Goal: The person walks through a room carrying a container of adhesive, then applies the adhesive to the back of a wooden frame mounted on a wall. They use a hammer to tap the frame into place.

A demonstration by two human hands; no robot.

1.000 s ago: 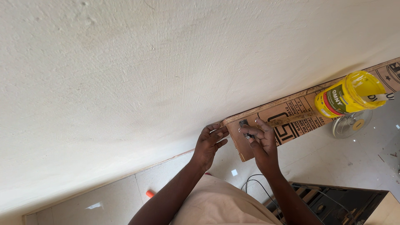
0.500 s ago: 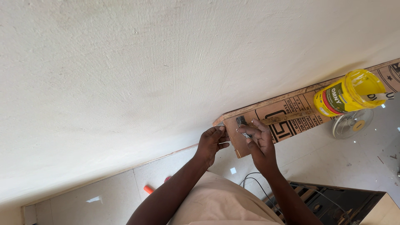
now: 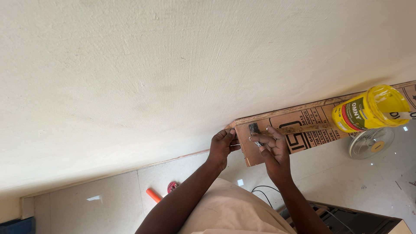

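Paintbrush (image 3: 260,135), one in number, is gripped at its dark bristle end by the curled fingers of the right hand (image 3: 272,149), its wooden handle running toward 3 o'clock along one plywood board (image 3: 303,130) against the wall (image 3: 173,65). The left hand (image 3: 222,145) is closed at the board's end, at 9 o'clock from the brush. One yellow bucket (image 3: 372,108) is seen at 3 o'clock, one white fan (image 3: 370,143) below it.

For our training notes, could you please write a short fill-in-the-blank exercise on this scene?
1. The tub resting on the plywood board is ____.
2. The right hand holds the bristle end of a ____.
3. The left hand is at the board's ____.
4. The small fan stands on the ____.

Missing words: yellow; brush; end; floor
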